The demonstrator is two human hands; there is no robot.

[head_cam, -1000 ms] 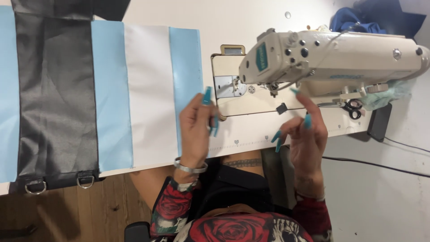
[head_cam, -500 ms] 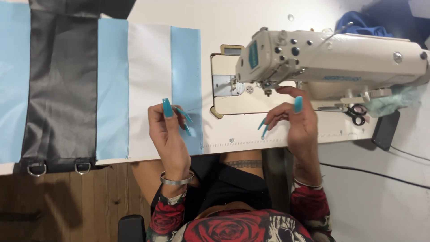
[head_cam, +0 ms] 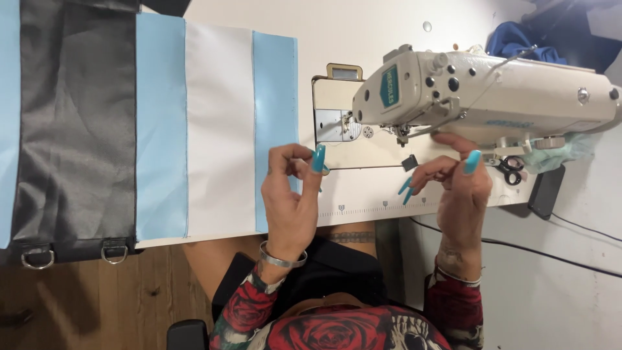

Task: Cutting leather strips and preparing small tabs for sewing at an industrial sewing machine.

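My left hand (head_cam: 293, 194) is raised over the right edge of the striped fabric panel (head_cam: 220, 129), palm towards me, with thumb and fingertips pinched together; I see nothing between them. My right hand (head_cam: 453, 181) hovers below the cream sewing machine (head_cam: 486, 97), fingers spread and the index finger pointing up at the machine's underside. A small black piece (head_cam: 408, 162) lies on the table just left of its fingertips. The needle area (head_cam: 402, 133) is between the two hands, a little above them.
The panel has light blue, white and black strips, with metal D-rings (head_cam: 39, 258) at its near edge. Black-handled scissors (head_cam: 512, 168) lie under the machine's right end. A dark flat device (head_cam: 546, 191) and a cable (head_cam: 570, 259) sit by the table's right edge. Blue cloth (head_cam: 518, 39) is bunched behind the machine.
My left hand has lifted off the light blue strip, moved right and curled its fingers into a pinch. My right hand has shifted slightly right, its index finger now pointing up.
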